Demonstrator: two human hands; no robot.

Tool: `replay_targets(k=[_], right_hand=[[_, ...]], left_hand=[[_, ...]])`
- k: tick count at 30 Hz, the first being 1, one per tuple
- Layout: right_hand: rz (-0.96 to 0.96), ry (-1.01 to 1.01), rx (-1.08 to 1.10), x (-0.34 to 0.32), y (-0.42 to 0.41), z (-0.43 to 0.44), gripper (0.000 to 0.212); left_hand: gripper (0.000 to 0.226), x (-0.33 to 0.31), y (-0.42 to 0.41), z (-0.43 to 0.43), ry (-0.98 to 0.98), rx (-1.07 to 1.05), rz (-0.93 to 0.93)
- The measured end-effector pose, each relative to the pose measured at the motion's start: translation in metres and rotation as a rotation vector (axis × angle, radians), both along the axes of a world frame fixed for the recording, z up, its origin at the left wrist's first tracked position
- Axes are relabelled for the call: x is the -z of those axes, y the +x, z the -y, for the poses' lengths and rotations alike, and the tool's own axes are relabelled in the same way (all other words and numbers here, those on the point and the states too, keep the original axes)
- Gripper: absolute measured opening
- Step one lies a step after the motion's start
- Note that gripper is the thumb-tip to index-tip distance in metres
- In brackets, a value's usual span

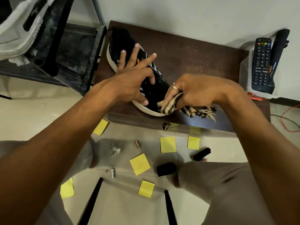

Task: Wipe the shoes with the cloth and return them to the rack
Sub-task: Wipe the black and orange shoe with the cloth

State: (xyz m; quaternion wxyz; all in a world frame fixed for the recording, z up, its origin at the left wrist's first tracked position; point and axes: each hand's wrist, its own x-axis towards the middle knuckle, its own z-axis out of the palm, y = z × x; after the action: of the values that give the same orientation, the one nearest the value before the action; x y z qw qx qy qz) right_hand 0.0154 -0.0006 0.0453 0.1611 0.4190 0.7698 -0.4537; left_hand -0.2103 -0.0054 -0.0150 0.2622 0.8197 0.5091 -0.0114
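Wiping a shoe (121,38) on the table (194,59).
Left hand (129,75) presses it, fingers splayed; right hand (198,90) clutches the cloth (172,105).

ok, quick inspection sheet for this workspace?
Surface: dark brown table, scuffed, set against the wall.
Job's things: black shoe lying on the table; striped cloth at its near end; white-soled shoe on the rack at left.
Clutter: yellow sticky notes and a brush on the floor; remote in a clear tub at right.
Hands: left hand spread, pressing on the black shoe; right hand grips the striped cloth against the sole.
Cables: red cable on the floor at right.
Surroundings: pale wall.
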Motion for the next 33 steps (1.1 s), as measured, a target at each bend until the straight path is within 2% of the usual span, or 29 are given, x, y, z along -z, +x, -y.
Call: replay_targets(k=[1,3,5,7,9,14,18,20,22,24,27,33], right_hand=[[-0.102,-0.007,0.119,0.002,0.005,-0.002,0.034],[-0.314,0.106,0.408,0.013,0.011,-0.005,0.03],[-0.366,0.282,0.574,0.026,0.012,-0.007,0.028],[-0.302,0.347,0.569,0.037,0.007,-0.006,0.026],[-0.277,0.317,0.552,0.043,0.003,-0.003,0.025],[-0.316,0.245,0.571,0.039,0.004,0.001,0.025],[-0.16,0.106,0.342,0.028,0.004,0.011,0.02],[-0.159,0.038,0.242,0.022,0.004,0.016,0.022],[-0.26,0.093,0.326,0.019,0.007,0.015,0.022],[-0.329,0.226,0.47,0.021,0.011,0.013,0.023],[-0.283,0.288,0.498,0.031,0.007,0.02,0.026],[-0.284,0.341,0.613,0.043,-0.005,0.054,0.027]], left_hand=[[0.054,0.0,-0.004,-0.002,-0.003,0.027,0.023],[0.054,-0.002,-0.008,-0.006,0.013,0.07,0.029],[0.056,-0.005,-0.006,-0.007,0.071,0.084,0.005],[0.059,-0.007,-0.003,-0.005,0.172,0.064,-0.037],[0.064,-0.006,-0.003,-0.002,0.259,0.028,-0.069],[0.068,-0.005,-0.001,0.003,0.201,-0.065,-0.052],[0.067,-0.006,0.002,0.005,0.193,-0.079,-0.033],[0.066,-0.006,0.002,0.006,0.203,-0.08,-0.025],[0.064,-0.006,0.003,0.007,0.22,-0.078,-0.002],[0.059,-0.004,0.007,0.012,0.191,-0.129,0.108],[0.05,0.01,0.024,0.027,0.133,-0.262,0.293],[0.065,0.051,0.038,0.046,0.374,-0.248,-0.018]])
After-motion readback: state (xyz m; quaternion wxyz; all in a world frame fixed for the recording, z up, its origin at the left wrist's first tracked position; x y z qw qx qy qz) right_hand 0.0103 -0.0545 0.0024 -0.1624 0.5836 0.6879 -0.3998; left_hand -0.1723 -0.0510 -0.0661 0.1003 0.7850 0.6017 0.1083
